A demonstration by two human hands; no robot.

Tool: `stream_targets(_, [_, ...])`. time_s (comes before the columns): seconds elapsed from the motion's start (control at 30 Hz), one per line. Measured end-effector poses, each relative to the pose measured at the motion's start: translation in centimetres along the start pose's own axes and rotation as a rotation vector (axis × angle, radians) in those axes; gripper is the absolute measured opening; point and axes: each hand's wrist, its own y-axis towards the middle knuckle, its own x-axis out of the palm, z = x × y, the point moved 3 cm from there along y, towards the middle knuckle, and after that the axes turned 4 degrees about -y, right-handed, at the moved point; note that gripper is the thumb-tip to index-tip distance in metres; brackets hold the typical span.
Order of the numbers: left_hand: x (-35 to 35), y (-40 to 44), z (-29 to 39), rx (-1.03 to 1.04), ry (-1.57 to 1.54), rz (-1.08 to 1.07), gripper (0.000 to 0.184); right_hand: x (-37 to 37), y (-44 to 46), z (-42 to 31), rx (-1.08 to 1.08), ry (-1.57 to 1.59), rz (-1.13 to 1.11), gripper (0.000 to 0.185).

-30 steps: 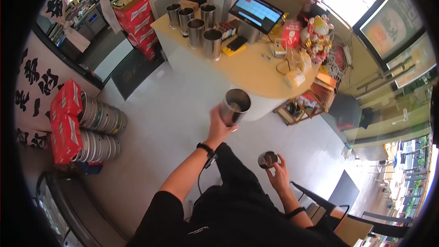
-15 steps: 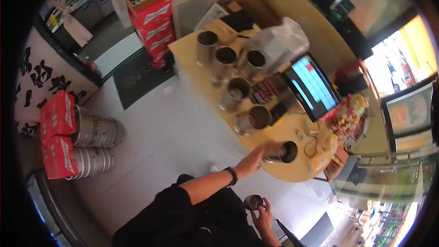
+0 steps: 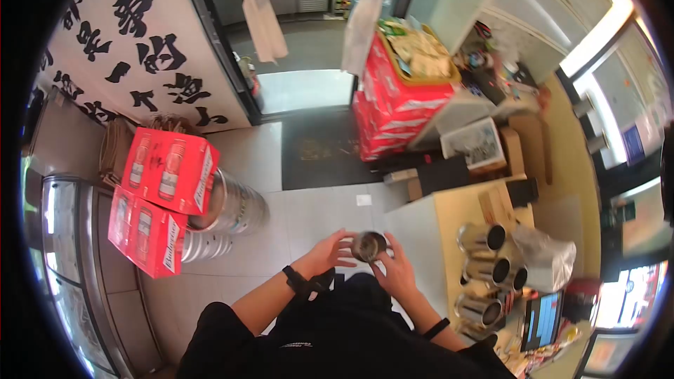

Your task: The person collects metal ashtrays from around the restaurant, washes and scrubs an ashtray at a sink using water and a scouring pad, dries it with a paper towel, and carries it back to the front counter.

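A small round metal cup [image 3: 368, 246], its open mouth toward me, is held in front of my body above the floor. My right hand [image 3: 397, 271] grips it from the right, thumb and fingers at its rim. My left hand [image 3: 328, 254], below a black wristwatch, curves its fingers around the cup's left side and appears to touch it. Whether anything is inside the cup is too blurred to tell. Off to the right, several tall metal cylinders [image 3: 480, 309] stand on the wooden counter [image 3: 453, 219], apart from both hands.
Red beer cartons [image 3: 170, 170] sit on metal kegs [image 3: 242, 203] at left. A doorway with tied curtains and a dark mat [image 3: 319, 151] lies ahead. Stacked red boxes [image 3: 393, 109] carry a yellow tray [image 3: 449, 77]. A screen [image 3: 541, 321] and plastic bag [image 3: 547, 256] occupy the counter.
My view has turned left, away from the counter. My left hand has left a metal cylinder there and come to the small cup, which my right hand has brought in front of me.
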Motion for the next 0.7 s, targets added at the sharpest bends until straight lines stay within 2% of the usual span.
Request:
stream_targets(0.03, [-0.7,0.6,3.2,0.017,-0.133,-0.037,0.057,0.1,4.7,-1.1,-0.010,0.013,-0.010,0.023])
stream_targets(0.07, [-0.4,0.9,6.9,0.078,-0.203,-0.107,0.059,0.2,9.4,-2.3,-0.116,0.022,-0.026,0.024])
stream_targets(0.13, [-1.0,1.7,13.6,0.157,-0.307,-0.018,0.058,0.0,17.8,-4.3,-0.237,0.005,-0.080,0.025])
stream_targets(0.17, [-1.5,2.6,16.8,0.137,-0.308,-0.006,0.058,-0.1,21.8,-4.9,-0.259,-0.021,-0.122,0.025])
stream_targets(0.23, [-2.7,4.7,23.7,0.282,-0.348,-0.026,0.057,-0.1,29.6,-5.0,-0.284,0.017,-0.105,0.028])
stream_targets(0.3, [-3.9,7.4,30.1,0.304,-0.351,-0.026,0.057,0.3,35.9,-5.0,-0.327,0.047,-0.074,0.031])
stream_targets(0.4, [-5.3,12.1,40.9,0.383,-0.334,-0.069,0.058,-0.3,46.5,-3.1,-0.307,0.226,0.208,0.050])
stream_targets(0.47, [-6.5,15.3,48.1,0.387,-0.303,-0.105,0.058,-0.2,52.8,-0.2,-0.180,0.229,0.282,0.047])
stream_targets(0.5, [-6.3,16.6,52.1,0.394,-0.342,-0.034,0.058,0.0,56.2,1.0,-0.089,0.346,0.252,0.044])
stream_targets(0.53, [-6.8,18.0,56.0,0.414,-0.331,-0.050,0.060,0.7,59.6,2.5,-0.038,0.351,0.192,0.036])
stream_targets(0.6, [-7.7,20.5,64.0,0.431,-0.351,-0.134,0.061,1.9,65.9,4.7,0.060,0.214,-0.112,0.026])
stream_targets(0.7, [-9.0,23.1,76.4,0.523,-0.245,0.035,0.064,4.0,75.3,5.4,0.029,0.244,-0.217,0.020])
